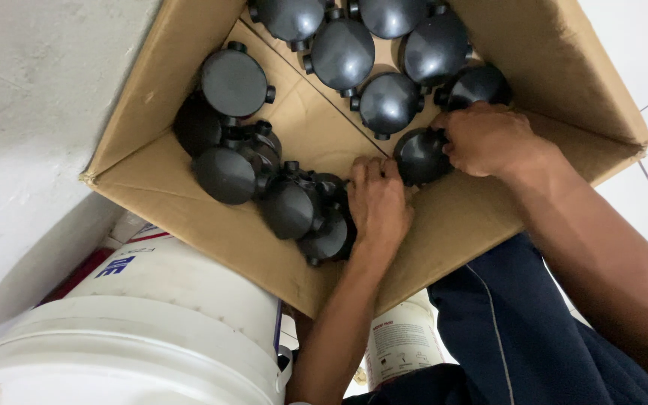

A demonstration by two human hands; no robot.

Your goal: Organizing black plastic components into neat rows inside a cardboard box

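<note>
- Nearest the camera, at the bottom of the view, dark blue trousers and two bare forearms reach up into an open cardboard box; white plastic buckets stand just beside the box at lower left.
- Left hand lies palm down inside the box, fingers curled loosely over a cluster of black round junction boxes; it touches them, though a firm grasp cannot be confirmed.
- Right hand is bent at the wrist, its fingers closed around the rim of a single black round piece, which rests on the box floor near the front wall.
- Judging by this, the step in hand seems to be picking pieces out of the box; lifting the gripped one would call for a straight pull up, past its neighbours' small stubs.
- Farther in, more black domed pieces sit packed side by side at the back, and others lean against the left wall.
</note>
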